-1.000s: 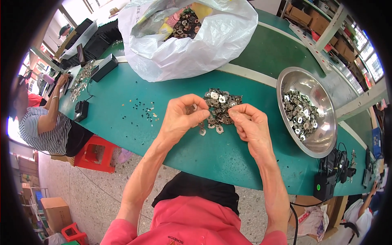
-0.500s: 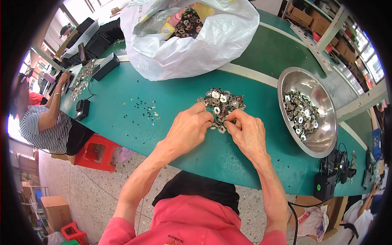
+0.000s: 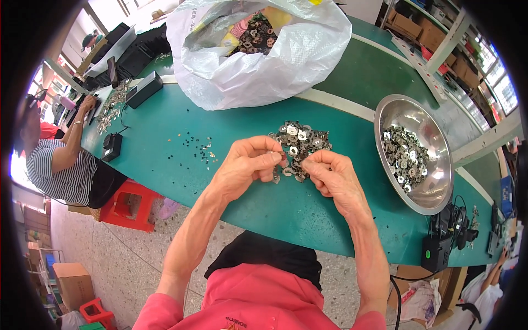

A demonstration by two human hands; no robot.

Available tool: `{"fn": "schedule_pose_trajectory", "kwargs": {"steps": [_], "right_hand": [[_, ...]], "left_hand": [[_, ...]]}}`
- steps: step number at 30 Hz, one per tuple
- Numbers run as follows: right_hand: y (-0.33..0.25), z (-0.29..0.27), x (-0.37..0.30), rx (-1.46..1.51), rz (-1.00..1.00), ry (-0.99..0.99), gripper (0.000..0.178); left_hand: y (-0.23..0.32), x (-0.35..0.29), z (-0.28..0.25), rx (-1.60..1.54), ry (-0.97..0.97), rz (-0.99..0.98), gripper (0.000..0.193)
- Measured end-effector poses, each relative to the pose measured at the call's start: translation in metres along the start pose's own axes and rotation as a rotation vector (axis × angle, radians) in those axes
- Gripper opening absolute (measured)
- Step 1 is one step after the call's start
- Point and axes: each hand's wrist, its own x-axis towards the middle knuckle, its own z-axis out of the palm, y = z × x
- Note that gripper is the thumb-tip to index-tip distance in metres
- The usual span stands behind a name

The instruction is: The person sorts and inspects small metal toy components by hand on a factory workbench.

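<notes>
I work at a long green table (image 3: 165, 165) in a bright workshop, with a speckled stone floor (image 3: 132, 258) under me and windows at the far edges. A pale strip runs across the tabletop beyond my hands.

At twelve o'clock sits a big white plastic bag (image 3: 264, 60), open at the top and full of dark metal parts. At three o'clock a steel bowl (image 3: 410, 118) holds more of the same round parts. At nine o'clock a scatter of tiny dark bits (image 3: 198, 147) lies on the green, and farther out a small black box (image 3: 112, 146) with a cord. A person in a striped shirt (image 3: 60, 170) sits at the far nine o'clock beside a red stool (image 3: 129, 203). At four o'clock black adapters (image 3: 440, 247) stand at the table edge. Nothing lies between me and the heap.

The heap of small metal washers (image 3: 305, 142) is just past my fingertips, at twelve o'clock from them: silvery and dark discs with holes, loosely piled. My left hand (image 3: 247, 168) is curled, thumb and fingers pinched on one small piece at the heap's near edge. My right hand (image 3: 333, 176) is bent the same way, fingertips closed and meeting the left; what it pinches I cannot tell.
</notes>
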Motion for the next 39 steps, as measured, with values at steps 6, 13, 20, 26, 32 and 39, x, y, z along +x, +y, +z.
{"fn": "schedule_pose_trajectory", "kwargs": {"steps": [6, 13, 20, 26, 32, 39], "right_hand": [[0.006, -0.004, 0.003, 0.129, 0.092, -0.003, 0.015], [0.008, 0.010, -0.001, -0.666, -0.152, 0.128, 0.013], [0.009, 0.006, 0.002, -0.498, -0.136, 0.097, 0.010], [-0.002, 0.005, -0.002, -0.042, 0.042, -0.030, 0.011], [0.005, 0.001, 0.001, 0.323, 0.133, -0.134, 0.014], [0.014, -0.010, 0.009, 0.480, 0.095, -0.211, 0.013]], "left_hand": [[-0.004, 0.002, -0.001, -0.197, -0.046, -0.056, 0.005], [-0.003, -0.001, 0.000, -0.219, -0.036, -0.059, 0.019], [-0.005, -0.001, 0.001, -0.193, -0.066, -0.051, 0.023], [-0.007, -0.001, 0.000, -0.188, -0.051, -0.041, 0.021], [-0.008, -0.002, 0.000, -0.175, -0.061, -0.009, 0.017], [-0.006, -0.003, 0.005, -0.128, 0.010, 0.036, 0.018]]}}
